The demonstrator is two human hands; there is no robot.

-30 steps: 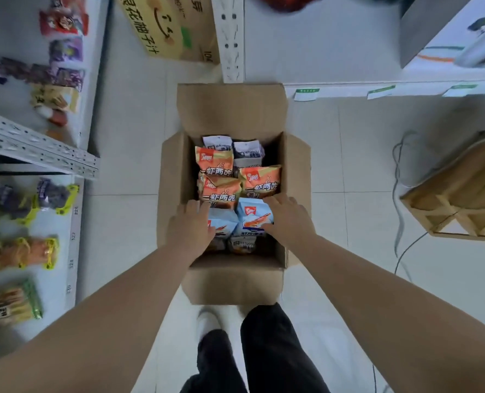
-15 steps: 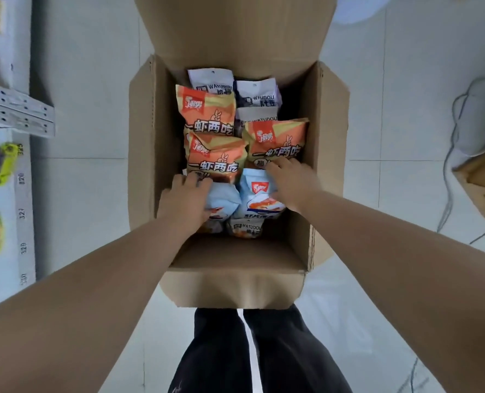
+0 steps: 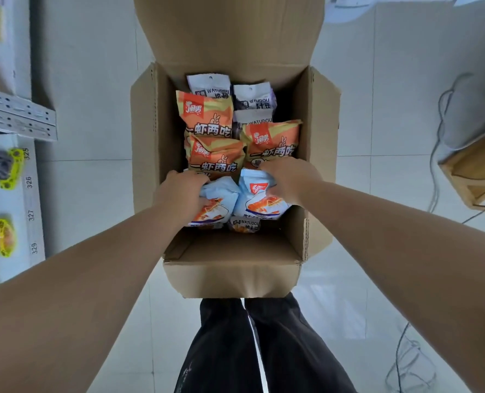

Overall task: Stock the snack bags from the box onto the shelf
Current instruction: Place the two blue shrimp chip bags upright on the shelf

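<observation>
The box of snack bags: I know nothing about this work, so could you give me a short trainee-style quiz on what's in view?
1. True or false: the box stands on a table.
2. Fill in: ___ orange bags show in the box.
3. Which bags are the left hand and right hand on? A orange bags, B blue bags, C red bags.
Key: 1 false, it stands on the floor. 2 three. 3 B.
</observation>
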